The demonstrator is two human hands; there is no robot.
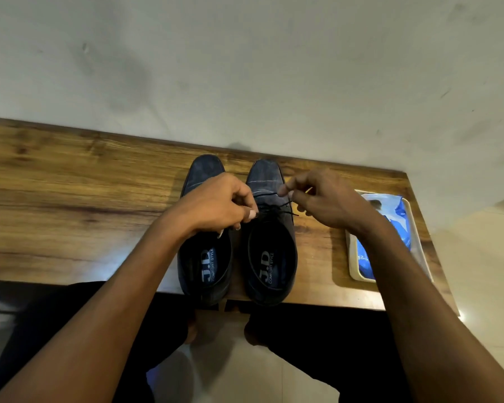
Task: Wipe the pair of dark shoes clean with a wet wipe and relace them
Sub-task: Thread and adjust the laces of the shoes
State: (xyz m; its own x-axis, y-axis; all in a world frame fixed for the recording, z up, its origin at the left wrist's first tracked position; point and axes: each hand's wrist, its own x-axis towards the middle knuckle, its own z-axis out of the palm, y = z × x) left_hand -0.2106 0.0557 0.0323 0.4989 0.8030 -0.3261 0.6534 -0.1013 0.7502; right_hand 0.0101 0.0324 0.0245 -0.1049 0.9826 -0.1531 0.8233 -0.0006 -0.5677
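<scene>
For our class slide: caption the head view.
Both hands thread a black lace through the right-side dark shoe.

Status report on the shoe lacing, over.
Left hand and right hand each pinch an end of the black lace over the right-side shoe. Left-side shoe alongside, untouched. Wipes pack clear to the right.

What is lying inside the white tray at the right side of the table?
A blue and white packet, probably wet wipes, lies in the white tray. The right forearm covers its middle, so anything beneath it cannot be seen.
</scene>
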